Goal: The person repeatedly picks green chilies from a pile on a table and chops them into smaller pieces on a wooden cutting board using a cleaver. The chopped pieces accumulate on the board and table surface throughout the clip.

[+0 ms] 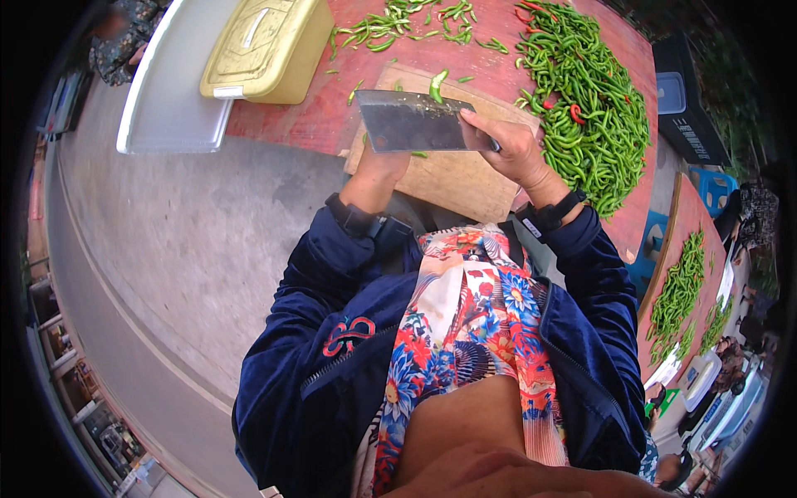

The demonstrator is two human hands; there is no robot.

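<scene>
My right hand (512, 147) grips the handle of a cleaver (414, 121), its thumb along the blade's top corner. The broad dark blade is turned flat towards me, with pale seeds and wet bits stuck near its upper edge. A green chili pepper (438, 86) overlaps that upper edge. Only the wrist side of my left hand (381, 167) shows; its fingers are hidden behind the blade. Beneath both hands lies a wooden cutting board (464, 183), with a small green chili piece (419, 154) just below the blade.
A large heap of green chilies (594, 112) with a few red ones covers the red table's (280, 127) right side. Smaller chilies (398, 28) lie scattered beyond the board. At left stand a yellow lidded bin (268, 50) and a translucent plastic tray (171, 93). Another person (121, 40) is at upper left.
</scene>
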